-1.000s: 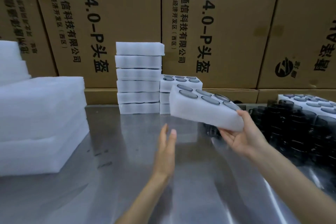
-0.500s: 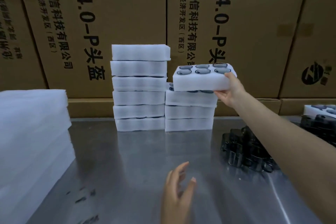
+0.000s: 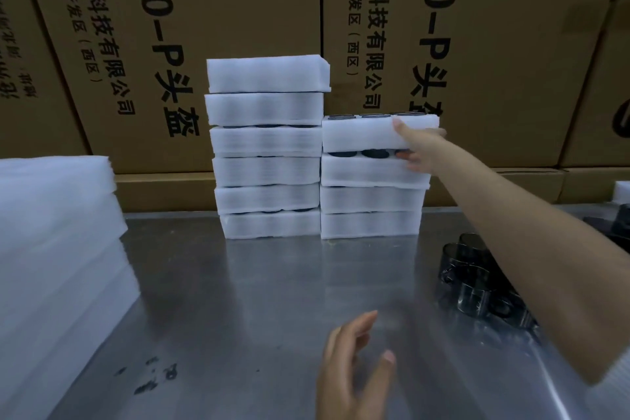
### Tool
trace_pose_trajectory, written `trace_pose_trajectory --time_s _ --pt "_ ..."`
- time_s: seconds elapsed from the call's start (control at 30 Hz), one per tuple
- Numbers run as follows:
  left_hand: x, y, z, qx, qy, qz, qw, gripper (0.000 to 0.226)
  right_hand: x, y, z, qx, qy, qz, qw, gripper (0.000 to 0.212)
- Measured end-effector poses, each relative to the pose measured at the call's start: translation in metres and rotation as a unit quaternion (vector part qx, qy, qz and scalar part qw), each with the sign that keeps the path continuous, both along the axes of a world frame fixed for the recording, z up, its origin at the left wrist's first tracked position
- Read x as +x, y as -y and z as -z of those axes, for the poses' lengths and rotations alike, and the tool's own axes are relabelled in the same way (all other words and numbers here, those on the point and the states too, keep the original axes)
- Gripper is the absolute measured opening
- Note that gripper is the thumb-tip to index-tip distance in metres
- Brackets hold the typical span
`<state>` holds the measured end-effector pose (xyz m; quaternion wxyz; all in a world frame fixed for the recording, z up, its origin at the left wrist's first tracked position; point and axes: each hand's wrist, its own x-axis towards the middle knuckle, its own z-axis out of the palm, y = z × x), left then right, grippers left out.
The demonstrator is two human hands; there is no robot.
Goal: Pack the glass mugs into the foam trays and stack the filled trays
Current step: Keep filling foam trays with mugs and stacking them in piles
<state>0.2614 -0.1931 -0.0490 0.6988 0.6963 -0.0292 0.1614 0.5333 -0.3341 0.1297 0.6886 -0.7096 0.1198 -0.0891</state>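
A white foam tray point(image 3: 361, 135) filled with dark glass mugs sits at the top of the right stack point(image 3: 371, 201), slightly raised at its right end. My right hand point(image 3: 421, 150) grips that end, thumb on the front face and fingers underneath. The taller left stack of filled trays point(image 3: 267, 153) stands beside it, touching. My left hand point(image 3: 354, 361) hovers over the steel table point(image 3: 238, 300) near the front, fingers relaxed and holding nothing. Loose dark glass mugs point(image 3: 477, 283) cluster on the table at the right, partly hidden by my right forearm.
A pile of white foam sheets point(image 3: 58, 249) fills the left side of the table. Large brown cardboard cartons point(image 3: 238, 10) form a wall right behind the stacks. More mugs and foam point(image 3: 618, 211) show at the far right edge.
My right hand carried the filled tray from near the table's middle up and back, then lowered it onto the right stack. My left hand dropped toward the table front.
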Motion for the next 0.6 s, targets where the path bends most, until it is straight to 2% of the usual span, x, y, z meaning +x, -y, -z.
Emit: trace_pose_trajectory --time_s 0.1,0.17,0.33,0.43,0.6 --pt "-0.001 0.001 -0.001 0.003 -0.002 -0.001 1.000 0.042 0.003 -0.005 0.008 -0.192 -0.029 0.067 0.979 0.112" --pt "-0.002 0.001 0.000 0.007 0.000 0.001 1.000 0.042 0.003 -0.007 0.014 -0.278 -0.062 0.110 0.952 0.119" --pt "-0.002 0.003 0.001 0.009 0.002 0.001 1.000 0.042 0.011 -0.013 0.030 -0.285 -0.035 0.149 0.946 0.117" --pt "-0.002 0.002 0.002 0.008 0.001 0.003 1.000 0.034 0.009 -0.014 0.034 -0.295 -0.040 0.158 0.941 0.123" --pt "-0.002 0.001 0.002 -0.003 0.003 0.002 1.000 0.032 -0.016 -0.020 0.055 -0.267 -0.006 0.141 0.953 0.121"
